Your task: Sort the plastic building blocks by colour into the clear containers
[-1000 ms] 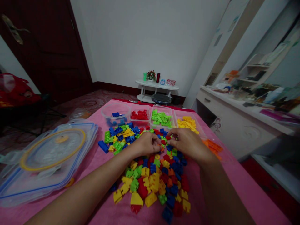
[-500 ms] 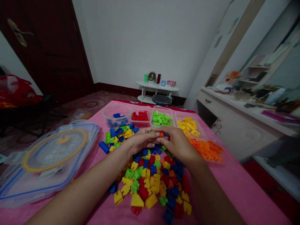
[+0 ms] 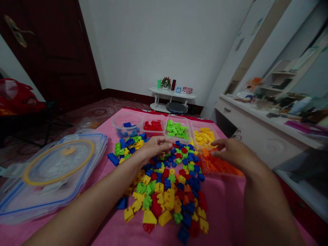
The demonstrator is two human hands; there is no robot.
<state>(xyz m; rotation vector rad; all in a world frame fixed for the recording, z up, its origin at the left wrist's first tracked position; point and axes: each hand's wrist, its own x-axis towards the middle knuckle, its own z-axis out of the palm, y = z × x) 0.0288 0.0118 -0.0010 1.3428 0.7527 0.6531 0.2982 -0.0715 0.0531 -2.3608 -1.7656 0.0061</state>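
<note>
My left hand [image 3: 156,147] is over the far part of a mixed pile of toy building bricks [image 3: 169,200], its fingers curled in toward the thumb. Whatever it may hold is hidden. To the right, my right hand [image 3: 230,152] hovers over a clear container of orange bricks [image 3: 217,163], thumb and fingers apart, with no brick visible between them. Just beyond it, a container of yellow bricks [image 3: 205,136] lies near its fingertips. Green bricks [image 3: 176,130], red bricks [image 3: 153,125] and blue bricks [image 3: 128,125] fill other clear containers along the back.
Stacked clear lids [image 3: 58,171] with blue and yellow seals lie at the left on the pink cloth [image 3: 258,205]. A white dresser [image 3: 256,126] stands at the right. A low white shelf stand [image 3: 174,93] is against the far wall.
My hands were close together at an orange brick above the pile. My right hand has moved right to the orange container and its fingers are apart. My left hand has stayed over the pile.
</note>
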